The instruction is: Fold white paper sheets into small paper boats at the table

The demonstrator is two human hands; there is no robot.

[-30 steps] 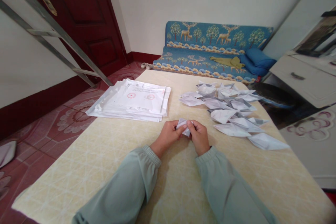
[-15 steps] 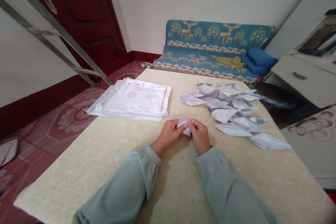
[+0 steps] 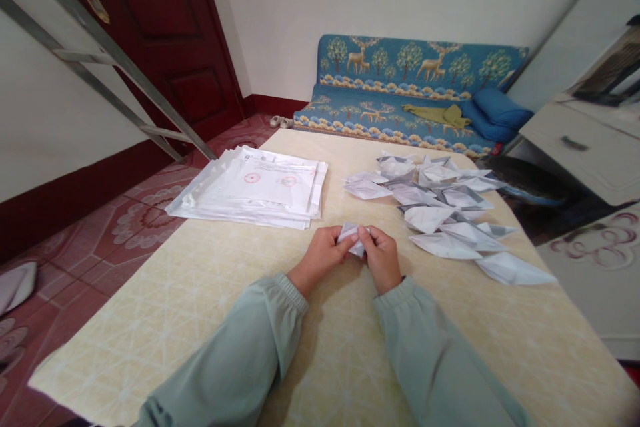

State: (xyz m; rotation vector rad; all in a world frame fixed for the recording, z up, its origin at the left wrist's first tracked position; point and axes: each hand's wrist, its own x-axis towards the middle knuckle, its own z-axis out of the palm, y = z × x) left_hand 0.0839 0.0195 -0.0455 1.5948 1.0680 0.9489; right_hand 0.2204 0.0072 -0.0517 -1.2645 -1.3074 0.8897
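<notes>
A small folded piece of paper (image 3: 352, 233) is pinched between both hands over the middle of the table. My left hand (image 3: 325, 252) grips its left side, thumb pressed on top. My right hand (image 3: 383, 255) holds the right side the same way, its thumb near the other one. Fingers hide the lower part of the paper. To the right lie several folded paper boats (image 3: 430, 219) in a loose cluster, the closest one (image 3: 515, 268) off by the table's right side. Up to the left rests a stack of paper sheets (image 3: 270, 180) with red round stamps on top.
The table (image 3: 240, 280) has a pale yellow patterned cover. Beyond its far edge stands a blue sofa (image 3: 370, 90) with a deer pattern. A metal ladder (image 3: 125, 73) leans at the left near a dark red door (image 3: 165, 7). White drawers (image 3: 585, 140) stand at the right.
Both hands keep their pinch on the folded paper, with hardly any movement. The whole view has shifted very slightly.
</notes>
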